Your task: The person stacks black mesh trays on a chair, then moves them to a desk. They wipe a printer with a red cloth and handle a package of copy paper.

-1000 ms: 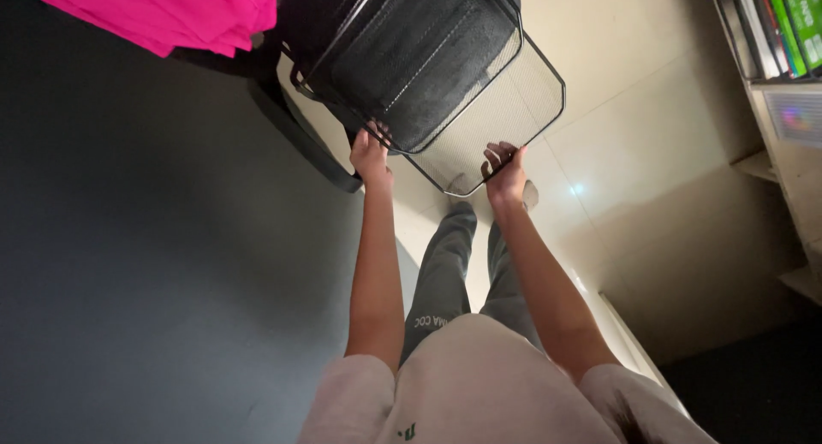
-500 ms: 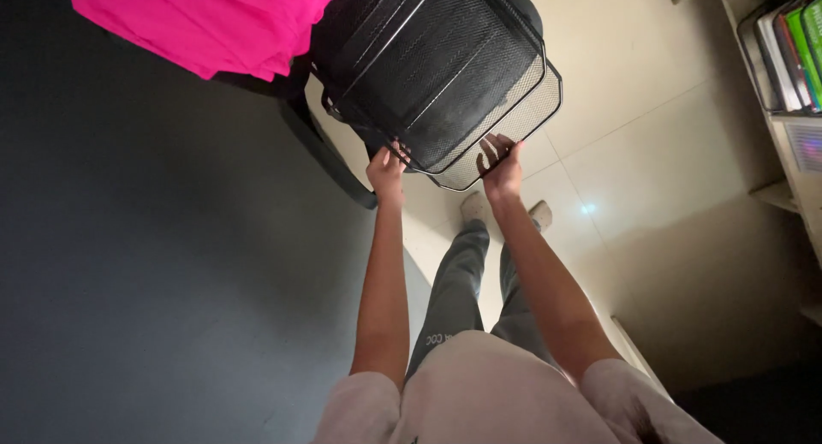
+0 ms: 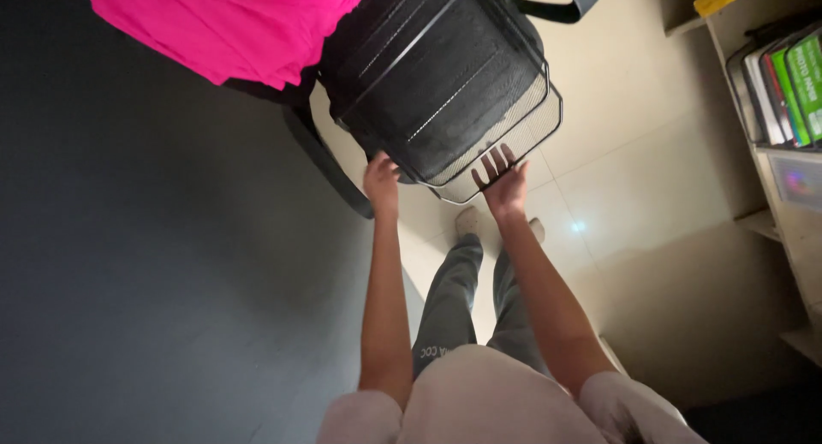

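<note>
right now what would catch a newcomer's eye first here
The bright pink cloth at the top left stands out most against the dark surface below it. Next comes the black wire basket at top centre, with the left hand at its near corner and the right hand spread open under its mesh edge. Coloured books stand on a shelf at the far right.

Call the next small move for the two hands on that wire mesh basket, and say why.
Probably curl the right hand into a firm grip on the wire mesh basket. Its fingers lie spread flat against the near end, closed on nothing, while the left hand sits at the other near corner and the basket stands tilted off the floor.
</note>
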